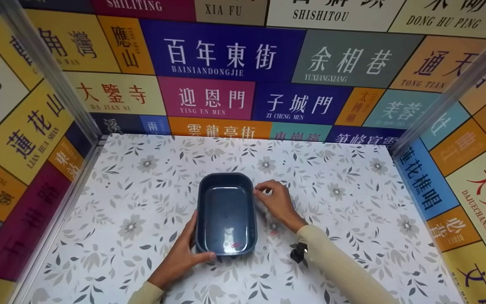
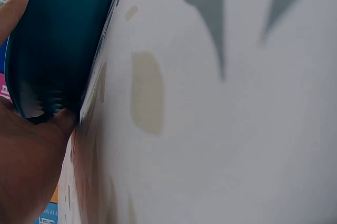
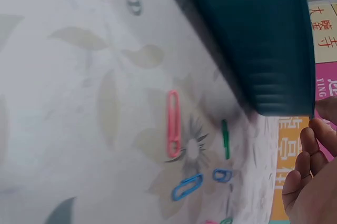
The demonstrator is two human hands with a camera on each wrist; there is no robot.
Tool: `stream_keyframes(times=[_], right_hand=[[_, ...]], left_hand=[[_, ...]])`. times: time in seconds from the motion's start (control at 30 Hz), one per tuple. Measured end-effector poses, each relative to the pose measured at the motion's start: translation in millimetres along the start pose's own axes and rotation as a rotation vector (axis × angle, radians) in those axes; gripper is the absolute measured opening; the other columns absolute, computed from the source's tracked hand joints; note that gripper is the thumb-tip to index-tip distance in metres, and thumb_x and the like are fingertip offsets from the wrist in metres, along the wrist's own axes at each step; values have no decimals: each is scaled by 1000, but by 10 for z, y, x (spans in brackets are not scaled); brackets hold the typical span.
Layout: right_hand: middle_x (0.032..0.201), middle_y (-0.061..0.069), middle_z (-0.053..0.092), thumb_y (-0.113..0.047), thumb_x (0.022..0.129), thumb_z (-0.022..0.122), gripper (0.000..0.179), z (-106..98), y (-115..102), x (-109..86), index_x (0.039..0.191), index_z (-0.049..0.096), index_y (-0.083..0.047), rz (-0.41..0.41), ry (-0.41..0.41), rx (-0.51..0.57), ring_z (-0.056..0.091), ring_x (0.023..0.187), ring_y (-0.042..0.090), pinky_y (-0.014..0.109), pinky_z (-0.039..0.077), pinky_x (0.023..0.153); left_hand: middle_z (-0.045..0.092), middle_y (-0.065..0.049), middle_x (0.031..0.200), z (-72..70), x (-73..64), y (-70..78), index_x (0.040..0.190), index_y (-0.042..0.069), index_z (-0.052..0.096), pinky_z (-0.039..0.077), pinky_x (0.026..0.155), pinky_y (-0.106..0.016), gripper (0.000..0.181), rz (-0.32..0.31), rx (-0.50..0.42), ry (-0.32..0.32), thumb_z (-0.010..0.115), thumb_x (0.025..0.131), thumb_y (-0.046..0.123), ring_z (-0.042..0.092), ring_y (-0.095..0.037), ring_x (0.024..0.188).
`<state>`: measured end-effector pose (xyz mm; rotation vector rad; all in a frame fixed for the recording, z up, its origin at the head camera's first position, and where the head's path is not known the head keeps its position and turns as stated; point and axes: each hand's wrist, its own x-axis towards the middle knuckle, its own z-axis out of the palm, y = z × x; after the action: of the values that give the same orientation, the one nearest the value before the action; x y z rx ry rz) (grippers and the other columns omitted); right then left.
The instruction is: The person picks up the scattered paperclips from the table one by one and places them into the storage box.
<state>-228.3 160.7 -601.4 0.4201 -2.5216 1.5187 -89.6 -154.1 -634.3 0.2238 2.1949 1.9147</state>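
A dark blue rectangular plastic container (image 1: 226,215) with rounded corners and a shiny floor stands in the middle of the table. My left hand (image 1: 186,249) grips its near left corner, fingers along the left side and thumb at the front edge. At the right rim, my right hand (image 1: 274,200) pinches the edge between thumb and fingertips. Under the right hand, in the right wrist view, lie a pink paper clip (image 3: 173,124), a blue paper clip (image 3: 187,186) and a thin green clip (image 3: 225,139). A small red shape shows low on the container's floor.
The table (image 1: 133,190) has a white cloth with grey leaves and flowers. Colourful panels with place names (image 1: 222,50) wall it in at the back and both sides. A small black device (image 1: 298,252) is at the right sleeve.
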Motion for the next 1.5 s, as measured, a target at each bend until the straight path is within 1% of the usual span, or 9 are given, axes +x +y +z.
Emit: stream_keyframes(times=[0.13, 0.23, 0.47, 0.67, 0.77, 0.87, 1.1, 1.33, 1.5], right_hand=[[94, 0, 79, -14, 98, 86, 6, -38, 15, -52, 100, 86, -9, -2, 17, -2, 66, 87, 18, 44, 55, 84], [94, -1, 78, -17, 98, 86, 6, -67, 27, -90, 99, 86, -10, 8, 23, 1, 64, 87, 17, 41, 54, 83], [94, 0, 78, -15, 98, 86, 6, -130, 158, -180, 99, 85, -9, 30, 37, -11, 64, 87, 17, 32, 52, 81], [91, 4, 77, -11, 96, 87, 8, -163, 293, -244, 97, 84, -4, 44, 60, -5, 62, 81, 14, 24, 49, 75], [88, 4, 76, -10, 95, 87, 8, -172, 351, -276, 97, 84, -2, 33, 68, -18, 63, 79, 15, 24, 49, 75], [88, 4, 75, -8, 95, 87, 7, -179, 398, -310, 97, 84, -3, 13, 72, -46, 64, 82, 19, 28, 51, 77], [92, 1, 75, -11, 95, 88, 8, -210, 500, -396, 99, 84, -5, 4, 46, -109, 65, 93, 22, 31, 51, 87], [93, 2, 73, -6, 93, 88, 7, -268, 566, -470, 98, 84, -6, -94, 83, -134, 60, 96, 25, 32, 48, 88], [95, 2, 70, -5, 92, 89, 8, -302, 627, -526, 98, 84, -6, -107, 122, -142, 57, 98, 24, 28, 46, 90]], left_hand=[[9, -5, 185, -4, 1, 5, 180, 19, 5, 27, 124, -19, 134, 5, 1, 0, 99, 84, 16, 15, -27, 169], [9, -5, 185, -8, 1, 4, 180, 19, 5, 26, 122, -15, 135, 6, 2, 4, 100, 83, 15, 16, -27, 168], [10, -3, 185, -8, -2, -4, 180, 21, 6, 25, 127, -27, 136, -8, 21, 10, 100, 83, 16, 16, -26, 168], [8, -6, 185, -8, -4, -2, 180, 20, 4, 26, 129, -34, 134, -10, 16, 3, 99, 85, 17, 15, -29, 169], [8, -6, 185, -9, -4, -1, 180, 19, 3, 25, 130, -37, 134, -16, 11, -1, 98, 85, 17, 15, -29, 169], [8, -6, 185, -8, -6, 2, 180, 19, 4, 25, 129, -34, 135, -19, 21, 4, 99, 84, 18, 16, -28, 169], [10, -6, 185, -8, -7, 5, 179, 19, 5, 24, 123, -15, 135, -7, 42, 5, 100, 83, 17, 15, -27, 169], [11, -5, 185, -9, -9, 5, 180, 21, 6, 22, 124, -16, 134, -7, 50, 9, 100, 84, 18, 15, -26, 168], [9, -3, 185, -8, -8, 3, 180, 25, 6, 24, 125, -19, 134, -9, 37, 6, 99, 84, 18, 14, -25, 169]])
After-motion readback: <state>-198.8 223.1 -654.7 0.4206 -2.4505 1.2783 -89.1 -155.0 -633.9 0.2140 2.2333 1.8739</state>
